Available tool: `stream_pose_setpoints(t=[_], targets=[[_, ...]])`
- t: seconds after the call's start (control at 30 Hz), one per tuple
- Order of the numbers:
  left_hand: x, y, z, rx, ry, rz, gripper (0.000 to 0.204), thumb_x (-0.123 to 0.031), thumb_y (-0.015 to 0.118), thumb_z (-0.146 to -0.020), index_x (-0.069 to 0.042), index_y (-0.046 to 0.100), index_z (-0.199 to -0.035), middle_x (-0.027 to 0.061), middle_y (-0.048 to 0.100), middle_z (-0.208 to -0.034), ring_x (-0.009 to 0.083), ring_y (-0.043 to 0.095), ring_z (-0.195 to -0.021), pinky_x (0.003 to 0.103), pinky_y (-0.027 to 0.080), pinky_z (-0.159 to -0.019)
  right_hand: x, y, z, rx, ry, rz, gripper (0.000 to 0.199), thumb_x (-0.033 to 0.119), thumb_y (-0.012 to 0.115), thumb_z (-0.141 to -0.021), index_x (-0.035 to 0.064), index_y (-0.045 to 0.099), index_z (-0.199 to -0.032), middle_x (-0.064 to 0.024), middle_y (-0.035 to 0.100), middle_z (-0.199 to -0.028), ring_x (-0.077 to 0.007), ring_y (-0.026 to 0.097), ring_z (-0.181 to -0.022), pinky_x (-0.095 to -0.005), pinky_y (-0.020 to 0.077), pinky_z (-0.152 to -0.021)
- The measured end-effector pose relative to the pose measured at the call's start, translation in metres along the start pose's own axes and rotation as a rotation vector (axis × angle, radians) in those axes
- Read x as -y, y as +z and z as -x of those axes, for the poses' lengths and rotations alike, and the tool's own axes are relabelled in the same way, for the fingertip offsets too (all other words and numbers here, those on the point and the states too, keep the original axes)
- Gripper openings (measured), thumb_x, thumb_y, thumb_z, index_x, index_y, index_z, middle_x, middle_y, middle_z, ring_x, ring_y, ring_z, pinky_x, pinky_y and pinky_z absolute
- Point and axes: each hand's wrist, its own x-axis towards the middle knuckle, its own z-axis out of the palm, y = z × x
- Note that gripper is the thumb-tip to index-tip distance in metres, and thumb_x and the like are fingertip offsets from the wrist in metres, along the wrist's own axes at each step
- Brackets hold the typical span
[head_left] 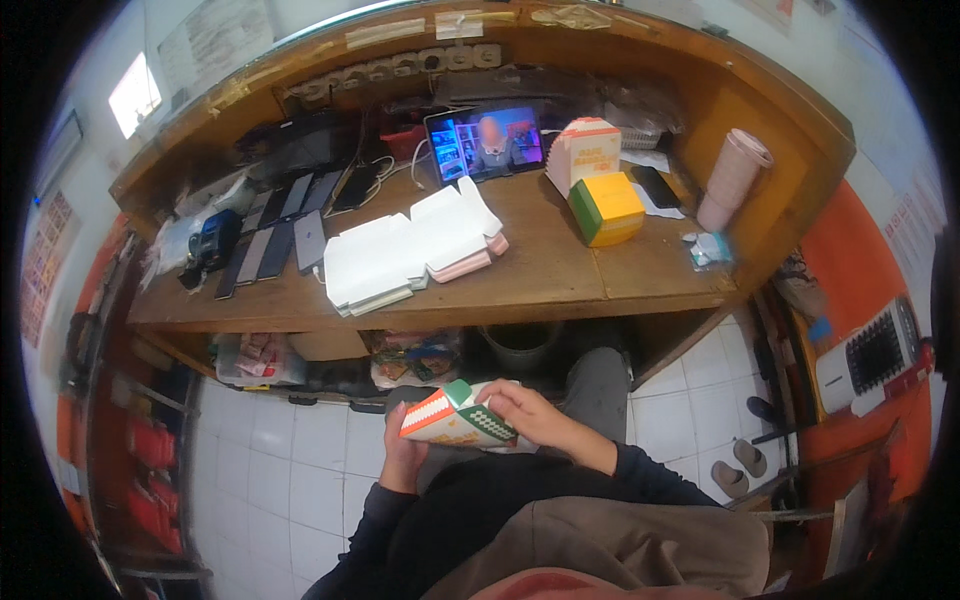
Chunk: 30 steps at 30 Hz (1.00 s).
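Both my hands hold a small cardboard box (455, 417) with an orange, green and white pattern, just above my lap. My left hand (400, 452) grips its left end from below. My right hand (528, 412) lies over its right end with fingers curled on the top edge. On the wooden table ahead lies a stack of flat white box blanks (400, 255). A folded yellow, green and white box (606, 207) stands to their right, with a taller white and orange box (583, 150) behind it.
A tablet (485, 140) with a lit screen leans at the back of the wooden table (560, 285). Several phones (270, 235) lie in a row at the left. A stack of pink cups (732, 178) stands at the right. Bags and a bucket (520, 345) sit under the table on white floor tiles.
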Motion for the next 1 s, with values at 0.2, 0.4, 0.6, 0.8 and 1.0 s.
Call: stream_pose_setpoints(t=[0.2,0.4,0.6,0.8,1.0], targets=[[0.004,0.024,-0.008,-0.02,0.006,-0.132,0.026,-0.021,0.044,-0.097,-0.001,0.058,-0.09,0.0097,0.061,-0.09,0.0178,0.059,-0.089,0.033,0.045,-0.084,0.014,-0.003,0.008,-0.074,-0.045,0.27,0.023,0.022,0.053,-0.095,0.006,0.059,-0.11,-0.0122,0.066,-0.094,-0.0207,0.063,-0.08,-0.0341,0.0494,-0.07],[-0.006,0.036,-0.008,0.314,-0.05,-0.824,0.019,-0.019,0.056,-0.096,-0.001,0.061,-0.097,0.0011,0.061,-0.089,0.0082,0.055,-0.084,0.025,0.045,-0.075,-0.003,-0.012,0.0,0.084,-0.117,0.534,0.021,0.017,0.054,-0.089,0.008,0.058,-0.107,-0.0149,0.064,-0.097,-0.0332,0.063,-0.09,-0.0405,0.0491,-0.075],[0.008,0.062,-0.008,0.156,0.098,-0.836,0.019,-0.02,0.062,-0.093,-0.001,0.06,-0.096,0.0002,0.061,-0.087,0.0065,0.054,-0.08,0.023,0.045,-0.07,-0.012,-0.006,-0.014,-0.188,-0.078,0.545,0.017,0.012,0.057,-0.084,0.0078,0.061,-0.101,-0.0156,0.062,-0.093,-0.0322,0.062,-0.086,-0.0402,0.0485,-0.075],[0.011,0.061,-0.016,0.106,-0.148,-0.594,0.013,-0.013,0.059,-0.092,-0.001,0.062,-0.096,-0.0001,0.061,-0.084,0.0054,0.055,-0.077,0.022,0.045,-0.067,-0.038,-0.01,-0.012,-0.252,-0.309,0.469,0.011,0.007,0.063,-0.08,0.007,0.065,-0.091,-0.0097,0.062,-0.092,-0.0297,0.06,-0.084,-0.0388,0.0468,-0.072],[0.007,0.053,-0.023,0.443,-0.451,-0.686,0.027,-0.014,0.061,-0.091,0.0,0.064,-0.113,0.0008,0.064,-0.092,0.0067,0.056,-0.083,0.022,0.045,-0.073,-0.053,-0.027,-0.005,0.005,-0.312,0.528,0.009,0.01,0.067,-0.078,0.0101,0.064,-0.087,-0.0036,0.063,-0.092,-0.0247,0.06,-0.091,-0.0377,0.0411,-0.082]])
